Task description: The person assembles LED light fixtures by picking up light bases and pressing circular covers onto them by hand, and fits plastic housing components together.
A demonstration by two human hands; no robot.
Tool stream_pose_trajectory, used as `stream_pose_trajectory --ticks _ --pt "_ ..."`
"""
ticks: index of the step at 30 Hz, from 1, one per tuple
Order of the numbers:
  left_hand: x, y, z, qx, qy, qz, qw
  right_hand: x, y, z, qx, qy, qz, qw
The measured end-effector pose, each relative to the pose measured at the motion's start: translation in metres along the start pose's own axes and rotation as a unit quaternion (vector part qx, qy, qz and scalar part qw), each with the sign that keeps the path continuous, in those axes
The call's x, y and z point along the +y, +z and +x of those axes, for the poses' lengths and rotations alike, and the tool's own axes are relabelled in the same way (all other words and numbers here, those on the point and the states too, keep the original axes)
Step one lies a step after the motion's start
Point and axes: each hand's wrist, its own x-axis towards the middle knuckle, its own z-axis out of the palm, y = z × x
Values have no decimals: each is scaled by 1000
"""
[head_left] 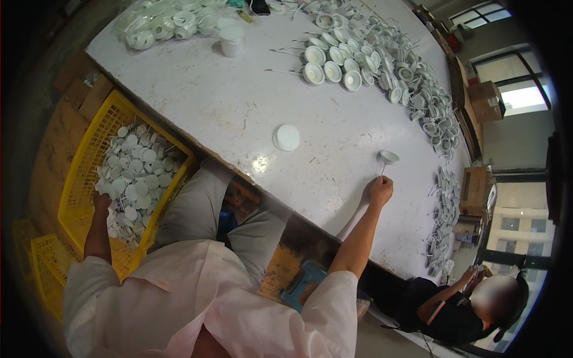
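Note:
My right hand (381,190) is closed on the thin lead of a small white downlight (389,157), whose round body is at the far end, just over the white table (239,107). At my left side, my left hand (102,204) reaches into a yellow plastic basket (83,164). It touches the edge of a heap of small white round discs with wires (136,173); its fingers are too dark and hidden to read. A short stack of white discs (287,137) lies on the table between my hands.
Many white downlights (352,62) cover the table's far right part, with more along the right edge (443,221). White round cups in clear plastic (173,24) and a white tub (232,43) stand far left. A person in black (459,304) works at lower right.

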Motion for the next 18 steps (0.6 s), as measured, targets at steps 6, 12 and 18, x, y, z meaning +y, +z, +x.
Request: stream_pose_trajectory --ticks 6,12,18 --pt "-9 68 6 -73 101 12 992 -18 -14 -89 -31 -27 227 973" --pt "119 174 -255 -524 211 -73 822 -109 -30 -215 -173 -25 437 882" --pt "167 232 -354 -613 273 -171 721 -163 -25 -314 -299 -95 500 807"
